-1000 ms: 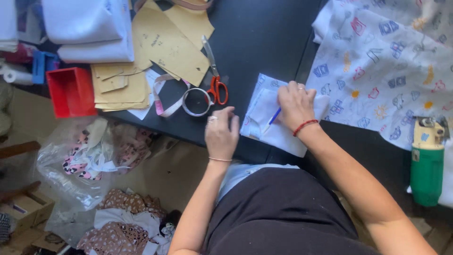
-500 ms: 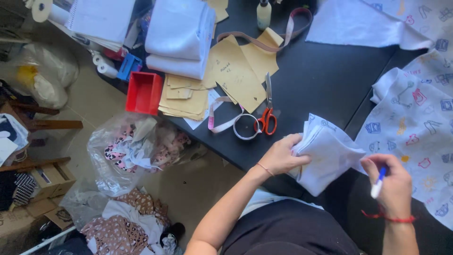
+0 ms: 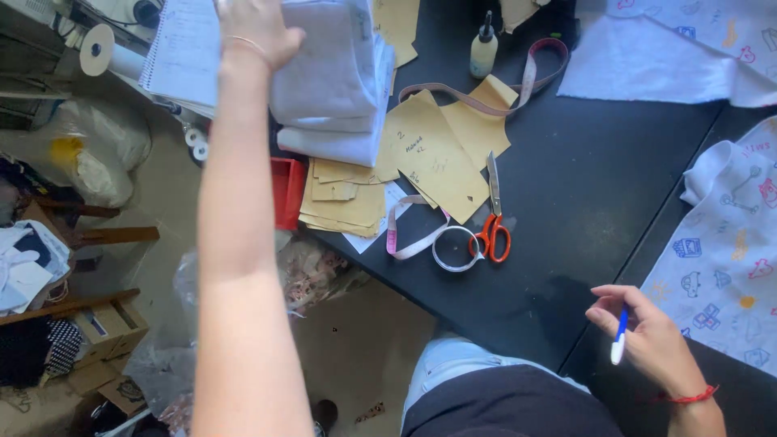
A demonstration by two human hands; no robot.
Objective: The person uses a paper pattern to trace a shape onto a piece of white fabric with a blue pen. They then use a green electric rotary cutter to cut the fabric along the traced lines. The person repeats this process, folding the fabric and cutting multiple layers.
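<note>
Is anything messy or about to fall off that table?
Yes. The brown paper pieces under the white cloth stack poke out past the black table's edge, and a measuring tape lies in loose loops beside the scissors.

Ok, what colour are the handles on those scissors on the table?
Orange handles on the scissors, clearest in the head view, beside the measuring tape.

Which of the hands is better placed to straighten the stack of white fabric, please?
Left. The left hand already rests on the stack of white fabric, while the right hand holds a pen near the table's front edge.
</note>
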